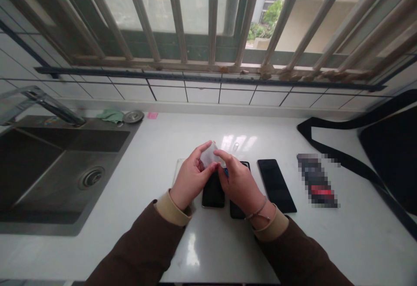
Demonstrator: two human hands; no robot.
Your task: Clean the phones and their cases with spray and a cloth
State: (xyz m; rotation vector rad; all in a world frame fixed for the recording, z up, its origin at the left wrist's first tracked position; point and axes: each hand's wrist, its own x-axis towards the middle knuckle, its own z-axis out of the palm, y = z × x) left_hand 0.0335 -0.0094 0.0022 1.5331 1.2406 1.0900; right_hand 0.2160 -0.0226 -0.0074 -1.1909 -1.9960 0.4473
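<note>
Dark brown sleeves (140,244) with tan cuffs (174,208) reach in from the near edge over a white countertop (224,255), and a thin bracelet (257,209) circles the right wrist. Just past the cuffs lie two dark phones side by side, both partly covered: the left phone (213,195) shows its lower part below the fingers, and the middle phone (236,210) sits mostly under the right hand (239,179). Farther right, well apart from the hands, a larger black phone (276,185) lies flat, slightly slanted, and beyond it is a pixelated item (317,182).

Above the left phone, the left hand (190,173) pinches a whitish, see-through piece (209,156), thumb in front and fingers curled round its outer side. The right hand closes on the opposite side, forefinger laid over the upper part, thumb near the left thumb at the lower edge. So the piece stands between both grips, clear of the counter. A clear flat item (178,167) peeks out behind the left hand.

Along the back are a steel sink (73,229), a green cloth (110,115), a round metal lid (133,116) and a pink slip (152,115); beyond rise white tiles (202,95) and window bars (213,21).
</note>
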